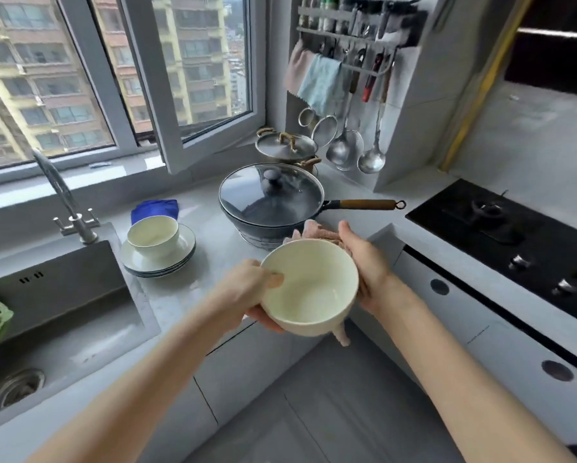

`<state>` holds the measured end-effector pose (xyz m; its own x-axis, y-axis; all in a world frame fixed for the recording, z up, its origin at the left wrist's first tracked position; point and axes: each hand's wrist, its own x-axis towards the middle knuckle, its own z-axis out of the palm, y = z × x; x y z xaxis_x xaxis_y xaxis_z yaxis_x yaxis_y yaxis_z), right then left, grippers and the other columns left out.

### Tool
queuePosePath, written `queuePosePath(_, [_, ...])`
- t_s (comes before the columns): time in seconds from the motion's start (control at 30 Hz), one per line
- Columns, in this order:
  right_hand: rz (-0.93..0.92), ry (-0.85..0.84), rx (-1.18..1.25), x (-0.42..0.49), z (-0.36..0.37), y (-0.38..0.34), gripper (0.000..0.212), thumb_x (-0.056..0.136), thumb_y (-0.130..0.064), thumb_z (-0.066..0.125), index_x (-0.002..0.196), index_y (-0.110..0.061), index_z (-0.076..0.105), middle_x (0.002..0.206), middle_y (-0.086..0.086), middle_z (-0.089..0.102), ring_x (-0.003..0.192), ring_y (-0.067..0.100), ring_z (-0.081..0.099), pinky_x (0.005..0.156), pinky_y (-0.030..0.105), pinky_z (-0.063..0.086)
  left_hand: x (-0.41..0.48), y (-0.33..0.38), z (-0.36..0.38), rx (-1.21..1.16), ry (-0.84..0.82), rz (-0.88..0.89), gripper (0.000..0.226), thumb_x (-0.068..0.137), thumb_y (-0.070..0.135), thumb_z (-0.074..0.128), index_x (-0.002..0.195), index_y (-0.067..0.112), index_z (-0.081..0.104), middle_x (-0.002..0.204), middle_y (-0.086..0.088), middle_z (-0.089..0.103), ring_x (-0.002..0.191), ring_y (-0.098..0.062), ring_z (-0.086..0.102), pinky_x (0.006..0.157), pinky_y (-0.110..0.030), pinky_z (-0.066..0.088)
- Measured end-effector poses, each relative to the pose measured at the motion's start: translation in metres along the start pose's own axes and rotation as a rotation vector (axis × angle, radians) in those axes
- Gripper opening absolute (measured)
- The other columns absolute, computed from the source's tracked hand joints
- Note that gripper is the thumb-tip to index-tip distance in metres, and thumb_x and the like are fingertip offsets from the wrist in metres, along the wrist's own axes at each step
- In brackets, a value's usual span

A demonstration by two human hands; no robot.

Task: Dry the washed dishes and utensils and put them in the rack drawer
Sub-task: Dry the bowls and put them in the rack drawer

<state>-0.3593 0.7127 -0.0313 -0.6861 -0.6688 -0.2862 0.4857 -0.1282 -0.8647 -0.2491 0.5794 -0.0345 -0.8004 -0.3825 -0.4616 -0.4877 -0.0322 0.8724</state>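
I hold a cream bowl (pixel 309 292) in the air over the counter's front edge. My left hand (pixel 247 292) grips its left rim, thumb inside and fingers under the base. My right hand (pixel 364 265) presses a pink cloth (pixel 320 233) against the bowl's far and right outer wall; an end of the cloth hangs below the bowl. A second cream bowl (pixel 153 235) stands on a stack of plates (pixel 180 259) on the counter to the left.
A sink (pixel 56 315) with a faucet (pixel 63 198) lies at left, a green item at its edge. A lidded wok (pixel 270 198) and a steel pot (pixel 285 147) stand behind the bowl. A blue cloth (pixel 155 208) lies behind the plates. The black hob (pixel 514 238) is at right.
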Motion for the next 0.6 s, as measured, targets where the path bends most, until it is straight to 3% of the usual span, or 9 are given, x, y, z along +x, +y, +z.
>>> queuePosePath(0.1, [0.155, 0.188, -0.068, -0.034, -0.014, 0.017, 0.057, 0.101, -0.050, 0.020, 0.108, -0.017, 0.066, 0.100, 0.006, 0.072, 0.088, 0.022, 0.066, 0.068, 0.027, 0.054, -0.019, -0.006, 0.015, 0.149, 0.050, 0.075, 0.011, 0.090, 0.006, 0.052, 0.090, -0.005, 0.057, 0.070, -0.017, 0.059, 0.041, -0.025, 0.060, 0.036, -0.035, 0.053])
queuePosePath(0.13, [0.225, 0.238, -0.096, -0.048, -0.017, 0.025, 0.057, 0.099, -0.053, 0.022, 0.104, -0.019, 0.068, 0.092, 0.007, 0.073, 0.085, 0.023, 0.065, 0.064, 0.026, 0.052, -0.027, -0.010, 0.021, 0.180, 0.056, 0.089, 0.011, 0.090, 0.005, 0.054, 0.084, -0.004, 0.057, 0.064, -0.014, 0.056, 0.032, -0.018, 0.055, 0.031, -0.030, 0.048])
queuePosePath(0.23, [0.365, 0.328, -0.106, -0.100, -0.019, 0.048, 0.064, 0.098, -0.050, 0.031, 0.063, -0.012, 0.068, 0.054, 0.009, 0.065, 0.054, 0.020, 0.063, 0.048, 0.021, 0.046, -0.044, -0.029, 0.040, 0.258, 0.055, 0.138, 0.015, 0.089, 0.005, 0.056, 0.076, -0.002, 0.058, 0.058, -0.009, 0.051, 0.024, -0.008, 0.046, 0.026, -0.018, 0.034])
queuePosePath(0.3, [0.349, 0.350, 0.070, -0.128, -0.022, 0.059, 0.080, 0.101, -0.040, 0.031, 0.030, -0.010, 0.052, 0.030, 0.006, 0.047, 0.026, 0.016, 0.049, 0.033, 0.014, 0.038, -0.050, -0.043, 0.055, 0.241, 0.068, 0.186, 0.022, 0.088, 0.005, 0.056, 0.067, 0.001, 0.053, 0.054, -0.006, 0.048, 0.027, -0.008, 0.046, 0.028, -0.018, 0.031])
queuePosePath(0.33, [0.324, 0.385, 0.148, -0.142, -0.019, 0.061, 0.084, 0.101, -0.038, 0.031, 0.024, -0.010, 0.046, 0.026, 0.005, 0.041, 0.020, 0.015, 0.043, 0.030, 0.013, 0.037, -0.052, -0.051, 0.064, 0.243, 0.086, 0.215, 0.022, 0.087, 0.007, 0.056, 0.066, 0.001, 0.051, 0.055, -0.006, 0.046, 0.035, -0.013, 0.047, 0.033, -0.020, 0.032])
queuePosePath(0.4, [0.296, 0.480, 0.353, -0.159, -0.027, 0.073, 0.078, 0.099, -0.031, 0.031, 0.026, -0.009, 0.045, 0.027, 0.005, 0.038, 0.020, 0.016, 0.041, 0.033, 0.020, 0.044, -0.056, -0.064, 0.086, 0.275, 0.162, 0.305, 0.022, 0.087, 0.011, 0.054, 0.067, 0.002, 0.049, 0.059, -0.005, 0.044, 0.052, -0.020, 0.041, 0.043, -0.026, 0.030])
queuePosePath(0.5, [0.287, 0.699, 0.488, -0.179, -0.038, 0.087, 0.035, 0.075, -0.015, 0.032, 0.045, -0.011, 0.050, 0.051, 0.007, 0.043, 0.041, 0.017, 0.043, 0.055, 0.026, 0.048, -0.067, -0.076, 0.127, 0.248, 0.266, 0.474, 0.027, 0.091, 0.013, 0.049, 0.067, -0.001, 0.046, 0.058, -0.002, 0.044, 0.054, -0.017, 0.036, 0.046, -0.021, 0.028])
queuePosePath(0.57, [0.232, 0.768, 0.554, -0.195, -0.056, 0.088, 0.036, 0.081, -0.015, 0.030, 0.053, -0.010, 0.052, 0.053, 0.008, 0.048, 0.048, 0.018, 0.049, 0.057, 0.033, 0.053, -0.077, -0.076, 0.152, 0.237, 0.258, 0.575, 0.025, 0.093, 0.011, 0.047, 0.070, -0.001, 0.047, 0.058, 0.002, 0.045, 0.053, -0.011, 0.039, 0.046, -0.017, 0.030])
queuePosePath(0.6, [0.201, 0.779, 0.597, -0.205, -0.068, 0.087, 0.039, 0.086, -0.018, 0.028, 0.058, -0.011, 0.053, 0.055, 0.008, 0.055, 0.059, 0.020, 0.059, 0.065, 0.040, 0.054, -0.081, -0.074, 0.163, 0.277, 0.242, 0.621, 0.023, 0.094, 0.010, 0.046, 0.072, 0.002, 0.046, 0.059, 0.004, 0.045, 0.054, -0.008, 0.040, 0.047, -0.018, 0.031])
